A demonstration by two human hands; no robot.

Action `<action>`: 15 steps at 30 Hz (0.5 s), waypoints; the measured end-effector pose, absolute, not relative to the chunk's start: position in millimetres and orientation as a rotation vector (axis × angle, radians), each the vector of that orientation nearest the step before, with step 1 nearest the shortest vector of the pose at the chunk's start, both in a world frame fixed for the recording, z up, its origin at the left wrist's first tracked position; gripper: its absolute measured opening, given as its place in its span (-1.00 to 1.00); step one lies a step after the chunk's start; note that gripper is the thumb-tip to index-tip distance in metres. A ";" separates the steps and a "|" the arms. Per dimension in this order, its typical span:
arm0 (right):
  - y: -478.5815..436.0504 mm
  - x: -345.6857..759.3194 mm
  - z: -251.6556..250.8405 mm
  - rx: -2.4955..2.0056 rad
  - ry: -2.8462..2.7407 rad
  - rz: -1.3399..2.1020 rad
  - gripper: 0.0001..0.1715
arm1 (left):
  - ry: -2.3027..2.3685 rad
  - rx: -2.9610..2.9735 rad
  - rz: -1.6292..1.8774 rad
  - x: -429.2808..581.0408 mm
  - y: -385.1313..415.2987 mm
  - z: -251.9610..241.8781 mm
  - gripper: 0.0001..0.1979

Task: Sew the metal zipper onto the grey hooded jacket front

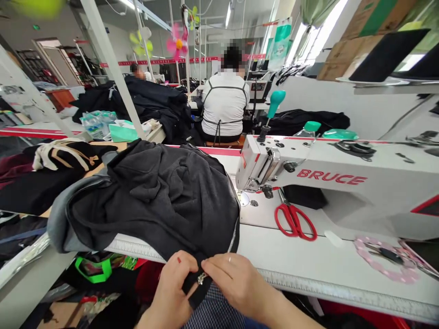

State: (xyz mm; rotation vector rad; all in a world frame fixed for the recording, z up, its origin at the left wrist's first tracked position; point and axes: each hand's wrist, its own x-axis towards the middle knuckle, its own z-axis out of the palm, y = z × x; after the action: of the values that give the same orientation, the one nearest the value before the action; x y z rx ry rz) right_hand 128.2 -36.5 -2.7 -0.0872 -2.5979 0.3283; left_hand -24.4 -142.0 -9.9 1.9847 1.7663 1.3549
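A dark grey zip garment [178, 192] lies bunched on the sewing table, with its near edge hanging over the front. My left hand [174, 285] is closed on that edge, thumb and fingers pinching the dark cloth. Close beside it, my right hand [236, 278] also grips the cloth, fingertips pressed together. Between the hands shows a silver zipper slider [201, 278]. The zipper teeth [233, 240] run up the garment's right side toward the needle area of a white sewing machine [329, 173].
Red-handled scissors [295, 221] lie under the machine arm, near a pink ring-shaped item [386, 258]. A teal-handled tool [275, 103] stands on the machine head. Folded clothes [44, 183] are piled at left. A person in a white top [224, 103] sits ahead, facing away.
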 end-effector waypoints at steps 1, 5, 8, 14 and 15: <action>-36.1 128.4 -1.0 -0.092 -2.594 0.292 -0.69 | 1.730 2.049 1.322 -24.4 -141.8 -11.7 -0.88; -29.6 126.5 17.4 0.014 -2.711 0.030 -0.72 | 1.617 2.346 1.310 -28.2 -141.9 -22.6 -0.61; -24.6 120.2 39.2 0.237 -2.852 -0.134 -0.80 | 1.598 2.408 1.463 -31.5 -143.4 -26.0 -0.56; -35.0 87.2 82.9 0.460 -3.010 -0.044 -0.93 | 1.617 2.571 1.594 -55.4 -167.5 -26.0 -0.53; -38.3 79.4 88.1 0.460 -3.041 0.029 -0.93 | 1.667 2.578 1.573 -64.1 -175.6 -31.5 -0.51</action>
State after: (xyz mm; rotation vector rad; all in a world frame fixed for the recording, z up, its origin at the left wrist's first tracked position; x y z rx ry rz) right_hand 79.4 -38.3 88.1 0.4603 -3.0407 0.0291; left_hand -64.1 -175.6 -31.5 2.5783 1.6671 1.5731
